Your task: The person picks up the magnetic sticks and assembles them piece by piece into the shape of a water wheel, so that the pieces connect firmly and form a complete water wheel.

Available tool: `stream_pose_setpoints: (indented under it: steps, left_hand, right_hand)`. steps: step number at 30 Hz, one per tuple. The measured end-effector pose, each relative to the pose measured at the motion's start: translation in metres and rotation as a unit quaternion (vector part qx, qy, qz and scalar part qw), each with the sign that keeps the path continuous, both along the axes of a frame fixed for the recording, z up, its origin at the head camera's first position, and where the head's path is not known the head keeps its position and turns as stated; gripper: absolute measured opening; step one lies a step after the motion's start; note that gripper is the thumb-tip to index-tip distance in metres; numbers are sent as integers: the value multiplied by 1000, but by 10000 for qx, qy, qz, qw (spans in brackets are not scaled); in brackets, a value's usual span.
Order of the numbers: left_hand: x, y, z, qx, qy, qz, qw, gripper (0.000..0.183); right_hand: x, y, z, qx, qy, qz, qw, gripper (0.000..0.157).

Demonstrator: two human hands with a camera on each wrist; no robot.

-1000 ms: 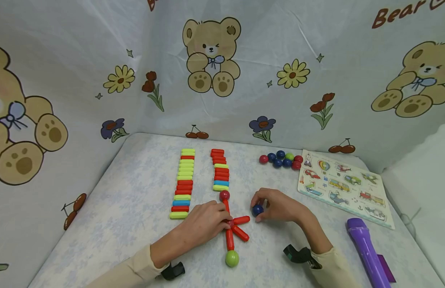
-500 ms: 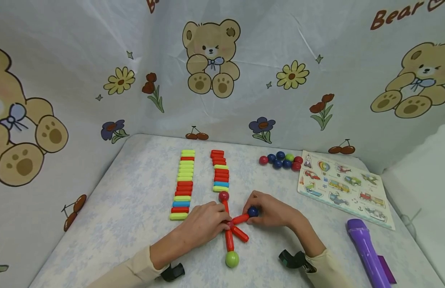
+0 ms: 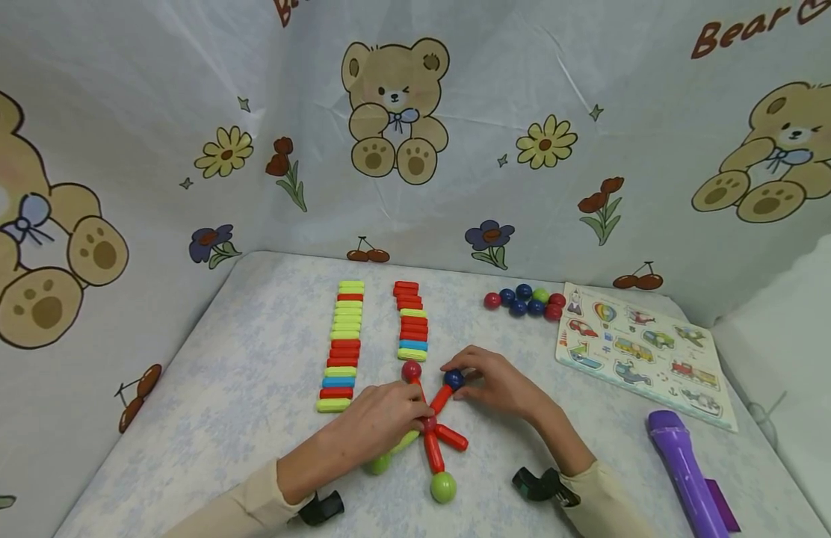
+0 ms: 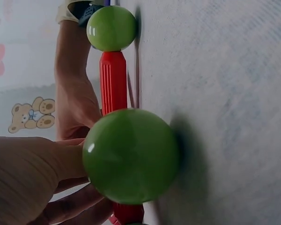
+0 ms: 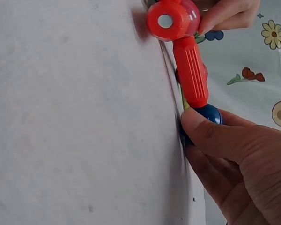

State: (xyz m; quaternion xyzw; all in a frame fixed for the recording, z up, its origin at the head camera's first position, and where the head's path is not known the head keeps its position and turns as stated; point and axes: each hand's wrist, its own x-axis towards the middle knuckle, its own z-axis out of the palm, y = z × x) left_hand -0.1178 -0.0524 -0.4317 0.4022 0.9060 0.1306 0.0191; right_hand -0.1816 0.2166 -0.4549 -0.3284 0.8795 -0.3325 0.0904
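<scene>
My left hand (image 3: 380, 415) pinches the red ball (image 3: 429, 424) at the middle of a star-shaped assembly of sticks and balls. My right hand (image 3: 499, 382) grips a dark blue ball (image 3: 453, 379), which sits at the end of a red stick (image 5: 191, 70) reaching out from that middle. A red ball (image 3: 412, 370) caps the stick at the far side. Toward the front, another red stick (image 3: 433, 452) ends in a green ball (image 3: 443, 487). One red stick (image 3: 452, 438) points right with a bare end. Partly behind my left hand are a lime stick (image 3: 406, 441) and its green ball (image 4: 131, 157).
Two columns of coloured sticks, one long (image 3: 344, 336) and one shorter (image 3: 413, 329), lie beyond my left hand. Several loose balls (image 3: 518, 307) sit at the back, beside a picture board (image 3: 647, 351). A purple toy microphone (image 3: 687, 471) lies at the right.
My right hand has brought the blue ball leftward onto the red stick's end. The assembly has turned anticlockwise, and the lime stick with its green ball now shows beside my left hand.
</scene>
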Motion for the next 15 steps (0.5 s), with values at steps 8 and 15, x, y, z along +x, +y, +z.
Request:
stream_pose_setpoints:
  steps: [8,15]
  left_hand:
    - [1,-1,2,-56,-57,-112,9999,25]
    - [2,-2,3,-330,-66,-434,9985,35]
  right_hand:
    - [-3,-4,0,-226,-200,138,9995,48]
    - [-27,20,15,243,592,-638,9959,43]
